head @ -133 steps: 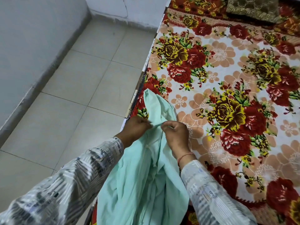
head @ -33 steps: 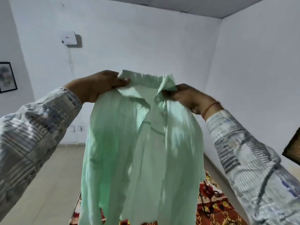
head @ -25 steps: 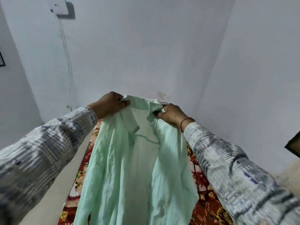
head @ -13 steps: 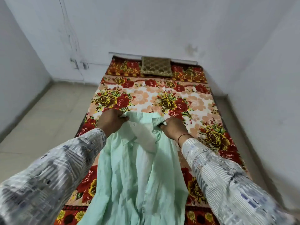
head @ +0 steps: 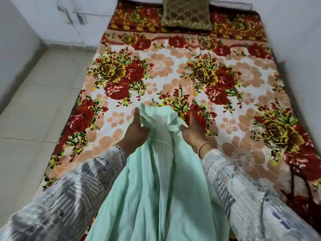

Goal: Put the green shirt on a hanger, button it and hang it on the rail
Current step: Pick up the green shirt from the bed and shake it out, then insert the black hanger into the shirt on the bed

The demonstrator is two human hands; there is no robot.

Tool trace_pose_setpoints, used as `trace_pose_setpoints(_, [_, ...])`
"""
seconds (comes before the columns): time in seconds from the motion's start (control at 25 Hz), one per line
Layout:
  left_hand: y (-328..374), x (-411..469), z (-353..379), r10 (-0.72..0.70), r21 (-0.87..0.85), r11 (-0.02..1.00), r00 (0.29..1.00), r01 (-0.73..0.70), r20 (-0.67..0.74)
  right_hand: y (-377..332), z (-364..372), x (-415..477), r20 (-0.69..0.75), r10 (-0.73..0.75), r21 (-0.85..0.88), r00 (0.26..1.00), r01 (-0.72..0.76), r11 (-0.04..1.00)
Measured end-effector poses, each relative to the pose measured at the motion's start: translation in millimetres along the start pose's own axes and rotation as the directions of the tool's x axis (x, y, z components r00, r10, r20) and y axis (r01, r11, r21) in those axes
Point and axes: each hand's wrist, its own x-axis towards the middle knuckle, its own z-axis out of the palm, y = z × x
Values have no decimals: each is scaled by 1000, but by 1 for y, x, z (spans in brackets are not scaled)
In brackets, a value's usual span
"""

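The pale mint-green cotton shirt lies lengthwise on the bed, its crumpled collar end farthest from the person. Its body runs back between the two arms and out of the bottom of the view. The cloth is creased in long folds, and one fold runs down the middle from the collar. Whether any button is fastened cannot be made out.

The two hands flank the collar. The left hand is at the collar's left side, back upward, with its forefinger stretched straight along the edge of the cloth and its thumb resting against the shirt. The right hand is at the collar's right side, also with its fingers held out straight and its thumb touching the folded collar tip. Neither hand is curled round the fabric; both lie loose against it. A thin orange thread bracelet circles the right wrist, and both arms wear grey-and-white patterned sleeves.

Under the shirt is a plush floral blanket in red, yellow and peach on white, covering the bed from side to side. A brown-gold quilted cushion sits at the far end of the bed, well apart from the shirt. To the left of the bed is a pale tiled floor, bounded by white walls.
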Motion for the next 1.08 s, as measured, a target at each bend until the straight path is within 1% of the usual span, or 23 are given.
trace_pose_setpoints(0.08, [-22,0,20,-3,17,1000,998,2,65,16,12,-6,27,22,-44,999,-21,999])
trace_pose_setpoints(0.16, [-44,-12,36,6,41,999,991,-11,132,31,26,-25,31,8,-105,999,-5,994])
trace_pose_setpoints(0.28, [-48,-29,47,50,46,997,978,-60,205,32,40,-55,61,-41,-108,997,47,993])
trace_pose_setpoints(0.44, [-30,-46,47,66,6,998,978,-69,199,23,44,-76,19,-107,-77,994,108,991])
trace_pose_setpoints(0.64, [-1,-66,61,129,-30,992,969,-126,212,33,30,-85,-94,-89,34,992,93,995])
trace_pose_setpoints(0.84, [37,-91,119,162,-47,987,953,-156,256,84,-23,-98,-217,-44,99,975,67,993])
trace_pose_setpoints(0.96, [55,-113,178,167,-39,986,945,-162,280,133,-67,-109,-225,15,139,974,17,990])
trace_pose_setpoints(1.08, [79,-149,253,163,-30,986,919,-164,358,195,-120,-129,-281,93,150,955,-52,987])
